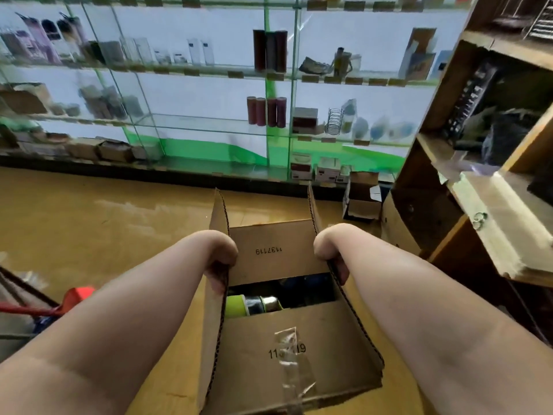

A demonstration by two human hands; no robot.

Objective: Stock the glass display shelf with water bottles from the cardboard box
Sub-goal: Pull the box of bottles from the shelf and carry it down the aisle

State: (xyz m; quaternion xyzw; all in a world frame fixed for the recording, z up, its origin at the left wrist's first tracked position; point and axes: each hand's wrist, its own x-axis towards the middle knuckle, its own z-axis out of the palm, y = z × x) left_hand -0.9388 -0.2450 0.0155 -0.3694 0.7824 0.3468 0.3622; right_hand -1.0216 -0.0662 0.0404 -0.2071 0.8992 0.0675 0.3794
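A brown cardboard box (269, 348) is right below me, its side flaps standing up and its end flaps partly folded over the opening. Through the gap I see bottles (254, 305), one lime green, the others dark. My left hand (220, 262) grips the left side flap, fingers curled over its edge. My right hand (330, 253) grips the right side flap the same way. Ahead stands the glass display shelf (209, 127), with several dark red bottles (266, 110) on its middle level and more on the level above.
A wooden shelving unit (484, 163) full of goods stands close on the right. A small open carton (362, 196) lies on the yellow-brown floor (104, 223) by the shelf base. A red object (79, 296) and dark items sit at the left edge.
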